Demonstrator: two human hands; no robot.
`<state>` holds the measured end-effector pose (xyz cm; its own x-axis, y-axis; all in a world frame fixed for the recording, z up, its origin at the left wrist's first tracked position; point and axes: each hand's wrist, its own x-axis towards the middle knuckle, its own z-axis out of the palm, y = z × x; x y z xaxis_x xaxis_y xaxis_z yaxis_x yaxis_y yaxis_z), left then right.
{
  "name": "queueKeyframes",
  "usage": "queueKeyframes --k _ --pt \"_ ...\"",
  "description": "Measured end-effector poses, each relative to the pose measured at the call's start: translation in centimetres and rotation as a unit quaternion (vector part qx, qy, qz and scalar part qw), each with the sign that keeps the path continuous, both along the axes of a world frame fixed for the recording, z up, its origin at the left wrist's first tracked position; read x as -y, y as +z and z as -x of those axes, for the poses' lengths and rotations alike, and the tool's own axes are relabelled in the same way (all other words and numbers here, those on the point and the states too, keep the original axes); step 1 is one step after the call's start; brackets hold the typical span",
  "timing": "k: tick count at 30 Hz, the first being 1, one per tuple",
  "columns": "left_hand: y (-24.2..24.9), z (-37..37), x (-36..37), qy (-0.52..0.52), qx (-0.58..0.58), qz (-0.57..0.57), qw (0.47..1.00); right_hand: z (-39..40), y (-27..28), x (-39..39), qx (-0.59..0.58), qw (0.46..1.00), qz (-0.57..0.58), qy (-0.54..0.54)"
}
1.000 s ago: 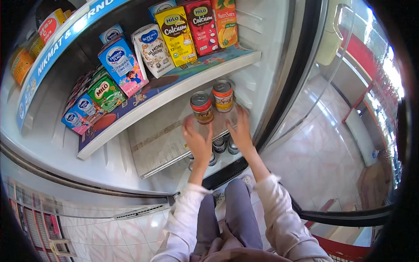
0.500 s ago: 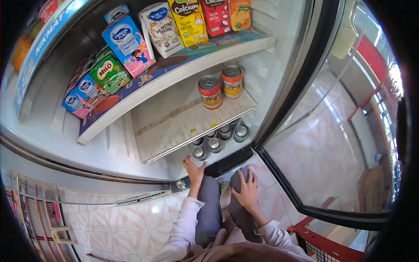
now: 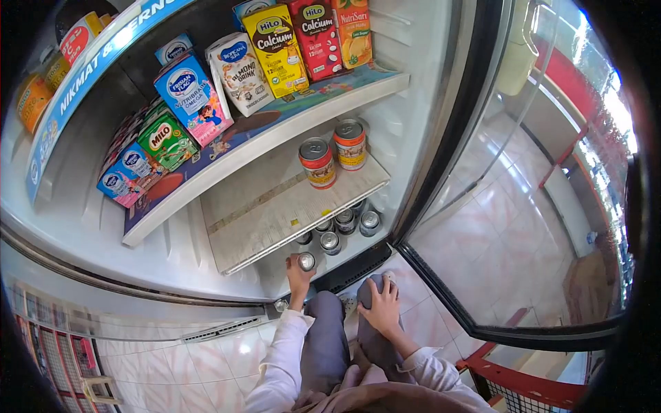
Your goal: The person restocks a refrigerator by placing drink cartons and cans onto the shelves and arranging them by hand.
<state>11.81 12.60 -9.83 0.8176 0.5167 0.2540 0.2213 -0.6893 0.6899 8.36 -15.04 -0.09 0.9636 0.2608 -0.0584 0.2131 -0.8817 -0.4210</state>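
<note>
My left hand [image 3: 298, 281] is wrapped round a silver-topped drink can [image 3: 307, 261] at the front of the fridge floor. The can's lid shows, while its side is mostly hidden by my fingers. Just behind it stands another silver-topped can [image 3: 330, 242], with several more under the low shelf, partly covered by the shelf edge. Holding nothing, my right hand [image 3: 383, 310] rests on my right knee [image 3: 372, 289] with its fingers spread.
Above the cans is a low white shelf [image 3: 275, 213] with two red-and-yellow cans [image 3: 317, 164]. A higher curved shelf [image 3: 268, 131] bears drink cartons [image 3: 279, 51]. The glass fridge door [image 3: 509, 227] stands open at the right, near a red-framed rack [image 3: 523, 382].
My left hand has closed on the front can, which now sits slightly apart from the others. The view has shifted a little. My right hand stays on the knee.
</note>
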Motion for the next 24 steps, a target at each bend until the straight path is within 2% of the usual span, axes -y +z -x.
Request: queueKeyframes --k 4,6,8,12,13,17,21,24 --pt "5.4 4.6 2.9 0.037 0.05 0.04 0.997 0.0 0.2 0.1 0.005 1.0 0.001 -0.001" --pt "7.9 6.8 3.7 0.057 0.064 0.001 0.996 0.0 0.5 0.2 -0.003 1.0 -0.007 -0.001" --pt "11.5 8.9 4.8 0.079 0.079 -0.033 0.993 0.0 0.7 0.3 -0.007 1.0 -0.013 -0.002" --pt "19.1 10.4 5.3 0.072 0.172 0.027 0.982 0.2 0.2 0.3 0.013 1.0 -0.022 -0.001" --pt "21.3 10.3 5.1 0.077 0.172 -0.005 0.982 0.3 0.0 0.3 0.018 1.0 -0.025 0.001" --pt "26.6 6.2 3.2 0.065 0.257 0.003 0.964 0.5 0.1 0.3 0.018 1.0 -0.025 0.0" --pt "27.7 -0.1 0.2 0.04 0.295 0.029 0.954 0.5 0.1 0.4 0.017 0.999 -0.027 -0.003" --pt "28.3 -3.6 -0.9 0.062 0.257 -0.021 0.964 0.5 0.1 0.6 0.007 1.0 -0.026 -0.009"
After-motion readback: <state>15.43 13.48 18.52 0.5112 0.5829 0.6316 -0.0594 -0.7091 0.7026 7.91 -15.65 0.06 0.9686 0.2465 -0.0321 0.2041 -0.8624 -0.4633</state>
